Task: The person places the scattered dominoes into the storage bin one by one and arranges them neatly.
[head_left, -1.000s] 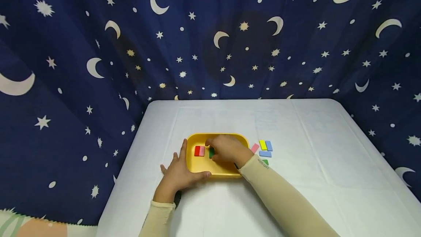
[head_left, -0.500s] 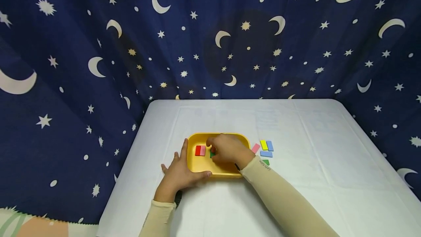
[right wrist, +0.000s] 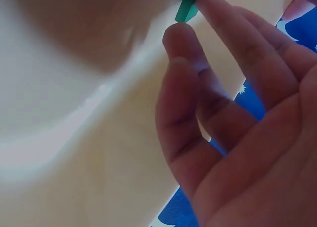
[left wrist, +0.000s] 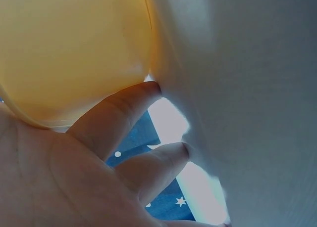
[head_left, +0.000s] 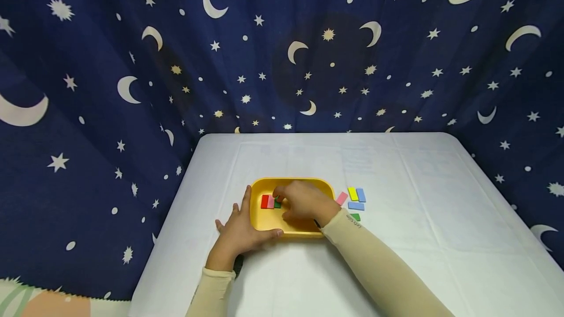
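One left grip (head_left: pixel 240 231), fingers spread, rests on the yellow plastic tray (head_left: pixel 270 221) at its 8 o'clock. Right grip (head_left: pixel 306 202), inside: loosely bent, thumb apart, fingertips against green block (head_left: pixel 277 205), no pinch visible. Changed: green shifted toward 9 o'clock, now beside pink block (head_left: pixel 270 202), then red block (head_left: pixel 264 202); row looks three long. Loose blocks (head_left: pixel 356 206) on bench (head_left: pixel 405 238), 3 o'clock.
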Action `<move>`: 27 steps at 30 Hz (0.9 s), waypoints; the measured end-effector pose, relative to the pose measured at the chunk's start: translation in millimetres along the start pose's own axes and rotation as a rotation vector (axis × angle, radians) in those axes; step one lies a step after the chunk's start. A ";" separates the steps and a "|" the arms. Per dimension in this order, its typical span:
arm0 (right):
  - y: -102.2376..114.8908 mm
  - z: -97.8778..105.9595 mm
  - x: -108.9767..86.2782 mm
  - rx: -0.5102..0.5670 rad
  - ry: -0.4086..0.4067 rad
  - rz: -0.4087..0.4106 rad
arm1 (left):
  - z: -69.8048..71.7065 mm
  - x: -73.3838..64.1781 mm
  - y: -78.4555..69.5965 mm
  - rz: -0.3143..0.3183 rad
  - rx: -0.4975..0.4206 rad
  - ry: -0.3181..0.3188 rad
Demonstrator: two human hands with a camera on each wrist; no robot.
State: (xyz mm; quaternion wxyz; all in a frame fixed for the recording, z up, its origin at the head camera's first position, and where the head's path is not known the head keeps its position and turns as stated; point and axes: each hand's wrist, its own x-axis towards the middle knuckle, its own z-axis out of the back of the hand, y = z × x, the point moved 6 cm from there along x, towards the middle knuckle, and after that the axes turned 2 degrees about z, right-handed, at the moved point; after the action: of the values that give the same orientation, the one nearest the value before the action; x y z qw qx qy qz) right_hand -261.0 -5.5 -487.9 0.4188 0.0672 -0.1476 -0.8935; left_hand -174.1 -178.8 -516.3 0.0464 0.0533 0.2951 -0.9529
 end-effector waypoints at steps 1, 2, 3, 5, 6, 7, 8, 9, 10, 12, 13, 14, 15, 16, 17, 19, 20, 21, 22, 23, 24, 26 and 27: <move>0.4 -0.2 -0.1 0.001 0.002 0.003 | 0.0 -0.3 -0.2 -0.001 -0.004 0.001; 0.8 -0.3 -0.1 0.003 0.004 0.005 | -0.1 -0.6 -0.4 -0.002 -0.007 0.002; 1.4 -0.3 -0.1 0.007 0.006 0.007 | -0.2 -0.9 -0.5 -0.004 -0.011 0.002; 2.6 0.3 -0.4 0.015 0.007 0.011 | -0.5 -1.0 -0.4 -0.001 -0.008 0.003; 3.0 0.5 -0.5 0.018 0.007 0.012 | -0.6 -0.9 -0.4 -0.001 -0.008 0.002; 3.2 0.7 -0.6 0.020 0.007 0.012 | -0.6 -0.8 -0.5 -0.002 -0.010 0.001; 3.6 0.9 -0.5 0.021 0.006 0.014 | -0.6 -0.8 -0.4 -0.004 -0.010 0.000; 3.8 1.0 -0.5 0.022 0.006 0.016 | -0.6 -0.6 -0.4 -0.004 -0.009 0.000; 3.9 0.9 -0.6 0.020 0.006 0.015 | -0.5 -0.4 -0.4 -0.002 -0.007 0.000; 4.2 0.9 -0.4 0.019 0.012 0.013 | 0.0 -0.5 -0.5 -0.005 -0.014 -0.002; 4.2 1.2 -1.2 0.021 0.013 0.009 | -0.3 -0.6 -1.0 -0.006 -0.013 0.000; 4.4 1.8 -2.1 0.022 0.015 0.005 | -0.5 -0.7 -1.5 -0.009 -0.013 0.002; 4.6 2.7 -2.7 0.024 0.015 0.001 | -1.3 -0.5 -1.8 -0.007 -0.011 0.006; 5.1 4.1 -3.4 0.024 0.012 -0.001 | -1.8 -0.3 -1.7 -0.004 -0.010 0.009; 5.7 5.8 -3.8 0.023 0.009 -0.002 | -2.2 -0.2 -1.5 -0.001 -0.008 0.012; 7.1 9.6 -4.7 0.013 0.002 0.000 | -2.7 0.1 -1.0 0.003 -0.007 0.013; 7.9 11.8 -5.4 0.010 0.002 0.000 | -2.8 0.2 -0.7 0.006 -0.007 0.014; 8.7 13.9 -6.1 0.005 0.001 0.003 | -2.9 0.4 -0.1 0.010 -0.010 0.016; 9.0 16.7 -7.8 -0.001 0.000 0.003 | -2.8 0.3 -0.3 0.011 -0.012 0.017; 9.0 19.5 -9.7 -0.007 -0.001 0.000 | -2.8 0.2 -0.5 0.010 -0.014 0.018; 8.8 22.8 -12.1 -0.015 -0.006 -0.004 | -2.7 0.0 -0.6 0.008 -0.021 0.019; 8.1 30.8 -18.4 -0.027 -0.024 -0.022 | -3.0 -0.2 -0.6 0.005 -0.023 0.023; 7.7 35.4 -22.0 -0.037 -0.039 -0.028 | -3.2 -0.4 -0.3 0.003 -0.025 0.025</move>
State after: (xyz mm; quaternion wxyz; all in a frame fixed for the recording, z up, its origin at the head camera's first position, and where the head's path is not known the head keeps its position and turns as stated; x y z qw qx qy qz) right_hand -250.0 14.0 -451.9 0.4045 0.0439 -0.1385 -0.9029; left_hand -173.6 -176.7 -518.7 0.0446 0.0652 0.3076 -0.9482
